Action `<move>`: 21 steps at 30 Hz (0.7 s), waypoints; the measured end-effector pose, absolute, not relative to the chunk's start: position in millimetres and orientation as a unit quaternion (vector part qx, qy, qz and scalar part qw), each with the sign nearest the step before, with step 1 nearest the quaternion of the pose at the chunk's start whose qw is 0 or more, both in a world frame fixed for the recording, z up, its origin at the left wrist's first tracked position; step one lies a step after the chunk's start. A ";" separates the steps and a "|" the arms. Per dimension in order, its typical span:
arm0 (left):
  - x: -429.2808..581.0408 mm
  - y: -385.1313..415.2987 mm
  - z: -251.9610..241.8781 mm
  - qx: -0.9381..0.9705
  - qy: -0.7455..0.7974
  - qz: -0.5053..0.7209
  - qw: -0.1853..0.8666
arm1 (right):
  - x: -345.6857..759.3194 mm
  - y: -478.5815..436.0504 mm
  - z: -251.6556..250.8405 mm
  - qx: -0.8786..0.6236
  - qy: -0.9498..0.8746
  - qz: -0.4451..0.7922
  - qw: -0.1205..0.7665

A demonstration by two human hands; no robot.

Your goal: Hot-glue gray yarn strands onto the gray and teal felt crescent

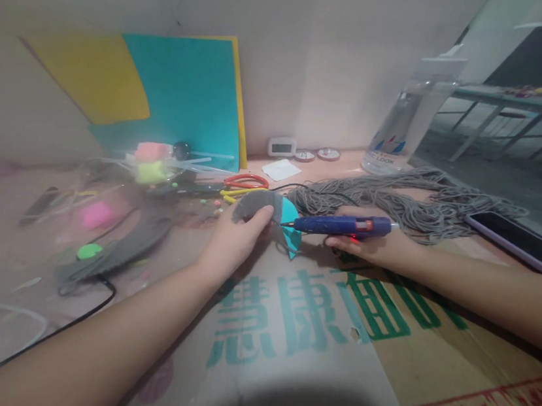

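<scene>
My left hand (250, 235) is closed on a curved piece (258, 202), part wrapped in grey cord and part bare turquoise card (290, 217). In my right hand (364, 241) is a blue hot glue gun (330, 225) with a small red light. Its nozzle points left and meets or nearly meets the turquoise part; I cannot tell if they touch. A loose bit of grey cord hangs below the piece. Behind the glue gun lies a heap of grey cord (399, 197).
A grey wrapped curved piece (123, 247) and black cable (109, 292) lie left. Scissors (246, 183), a small timer (282, 147) and turquoise sheet (188, 94) are at the back. A clear bottle (390, 129) stands behind the cord; a phone (528, 244) lies right.
</scene>
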State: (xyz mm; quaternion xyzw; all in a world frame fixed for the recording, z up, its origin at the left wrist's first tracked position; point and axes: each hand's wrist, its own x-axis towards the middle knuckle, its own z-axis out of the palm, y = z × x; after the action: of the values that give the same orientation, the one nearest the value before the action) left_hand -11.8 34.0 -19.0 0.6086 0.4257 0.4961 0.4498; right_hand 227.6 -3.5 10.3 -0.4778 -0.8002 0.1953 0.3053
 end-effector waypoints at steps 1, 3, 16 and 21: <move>-11.9 34.0 -19.3 0.611 0.429 0.495 0.445 | 227.3 -3.2 10.0 -0.481 -0.799 0.193 0.304; -12.2 34.3 -19.7 0.613 0.432 0.494 0.440 | 226.9 -2.5 9.1 -0.486 -0.799 0.186 0.302; -10.3 31.9 -14.9 0.605 0.418 0.495 0.463 | 226.7 -2.1 5.0 -0.506 -0.798 0.157 0.288; -10.8 32.9 -15.6 0.603 0.424 0.491 0.464 | 229.0 -2.0 4.6 -0.503 -0.802 0.160 0.281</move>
State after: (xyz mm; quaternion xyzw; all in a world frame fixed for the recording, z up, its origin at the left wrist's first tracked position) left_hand -10.8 32.9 -15.6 0.6033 0.4238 0.4911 0.4640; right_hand 229.0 -2.0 4.6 -0.5025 -0.8018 0.1605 0.2808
